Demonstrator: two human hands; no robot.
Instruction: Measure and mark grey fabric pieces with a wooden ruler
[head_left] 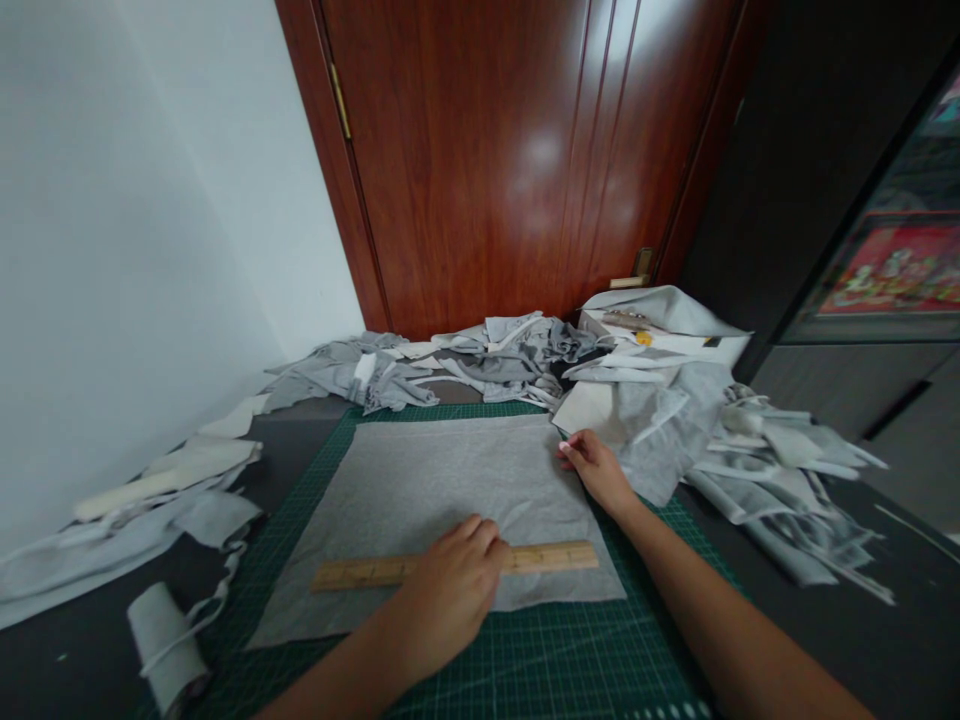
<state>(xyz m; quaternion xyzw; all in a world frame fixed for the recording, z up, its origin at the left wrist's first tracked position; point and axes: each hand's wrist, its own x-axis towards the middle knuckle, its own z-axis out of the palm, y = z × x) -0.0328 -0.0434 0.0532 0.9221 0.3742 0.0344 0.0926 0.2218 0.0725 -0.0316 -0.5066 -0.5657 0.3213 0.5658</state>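
Note:
A grey piece of cloth (450,460) lies flat on a green cutting mat (555,660) marked with a grid. Across the near part of the cloth rests a wooden ruler (551,557). My left hand (461,585) is closed over the middle of the ruler, its knuckles up and its fingertips partly hidden. At the cloth's right edge, close to its far corner, my right hand (596,468) has thumb and finger pinched on the fabric.
Heaps of grey scraps (510,355) run along the back below a brown door (480,150). More cloth (667,410) and an open box (720,345) stand at the right. Pale strips (180,475) and a tied cloth roll (166,635) lie at the left.

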